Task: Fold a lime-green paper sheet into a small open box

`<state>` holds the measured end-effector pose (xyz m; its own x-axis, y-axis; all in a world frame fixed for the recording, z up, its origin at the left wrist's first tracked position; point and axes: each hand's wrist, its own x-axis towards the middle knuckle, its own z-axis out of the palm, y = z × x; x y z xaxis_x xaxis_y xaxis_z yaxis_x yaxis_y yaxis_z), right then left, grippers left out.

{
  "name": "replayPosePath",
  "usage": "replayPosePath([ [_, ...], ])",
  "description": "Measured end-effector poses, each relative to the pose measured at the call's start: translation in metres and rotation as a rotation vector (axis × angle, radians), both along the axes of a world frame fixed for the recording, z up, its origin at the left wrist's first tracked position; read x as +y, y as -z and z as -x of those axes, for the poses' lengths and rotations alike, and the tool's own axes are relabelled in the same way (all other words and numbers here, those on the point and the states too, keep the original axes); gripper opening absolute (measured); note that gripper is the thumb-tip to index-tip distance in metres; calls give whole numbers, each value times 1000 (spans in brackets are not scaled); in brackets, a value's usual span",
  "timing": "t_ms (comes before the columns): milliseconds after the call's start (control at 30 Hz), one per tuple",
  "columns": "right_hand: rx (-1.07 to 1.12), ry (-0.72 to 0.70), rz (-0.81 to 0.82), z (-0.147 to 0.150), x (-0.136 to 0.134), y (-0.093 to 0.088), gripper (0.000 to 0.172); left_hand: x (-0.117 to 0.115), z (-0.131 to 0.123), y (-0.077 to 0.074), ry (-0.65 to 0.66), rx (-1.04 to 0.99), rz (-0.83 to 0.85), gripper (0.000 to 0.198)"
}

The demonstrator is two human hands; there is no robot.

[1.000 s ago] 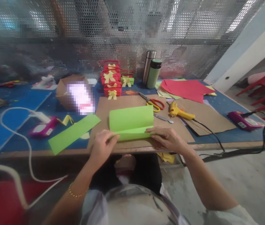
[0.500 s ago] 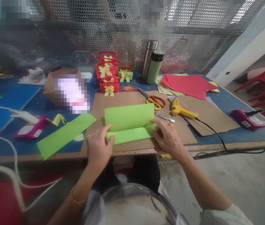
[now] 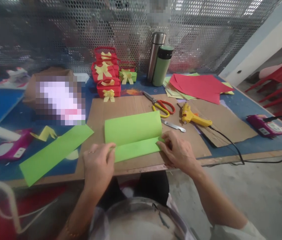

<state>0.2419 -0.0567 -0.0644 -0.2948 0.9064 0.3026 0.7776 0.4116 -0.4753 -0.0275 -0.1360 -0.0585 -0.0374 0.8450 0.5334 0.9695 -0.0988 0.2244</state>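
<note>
A sheet of light green paper (image 3: 133, 128) lies on brown cardboard (image 3: 121, 106) in front of me, its near edge folded up into a flat band and its far part curling upward. My left hand (image 3: 99, 160) pinches the left end of the folded band between thumb and fingers. At the band's right end, my right hand (image 3: 177, 148) grips the paper the same way. A separate green paper strip (image 3: 56, 153) lies slantwise to the left. Just beyond my right hand are a silver folding knife (image 3: 173, 126) and scissors (image 3: 159, 105) with red and yellow handles.
A yellow glue gun (image 3: 194, 116) with a black cord lies to the right, near red paper sheets (image 3: 200, 87). Red gift boxes with bows (image 3: 109, 87) stand at the back beside a green flask (image 3: 162, 66). Purple power strips (image 3: 265, 126) sit at both sides.
The left hand's fingers have closed in on the band's left end. The paper's far part curls over more towards me. The camera view has shifted slightly.
</note>
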Motion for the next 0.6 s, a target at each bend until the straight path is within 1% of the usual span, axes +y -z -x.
replayPosePath([
  [100, -16, 25, 42, 2, 1, -3, 14, 2, 3, 3, -11, -10, -8, 19],
  [333, -40, 52, 48, 5, 0, -7, 9, 2, 6, 6, -20, -45, -26, 16],
  [433, -40, 77, 66, 6, 0, -8, 11, 2, 7, 5, -50, -76, 18, 13],
  [533, -76, 125, 83, 8, -1, -10, 11, 3, 7, 4, -99, -122, 75, 14],
  [600, -95, 154, 88, 9, -1, -11, 11, 4, 6, 3, -121, -153, 85, 14],
])
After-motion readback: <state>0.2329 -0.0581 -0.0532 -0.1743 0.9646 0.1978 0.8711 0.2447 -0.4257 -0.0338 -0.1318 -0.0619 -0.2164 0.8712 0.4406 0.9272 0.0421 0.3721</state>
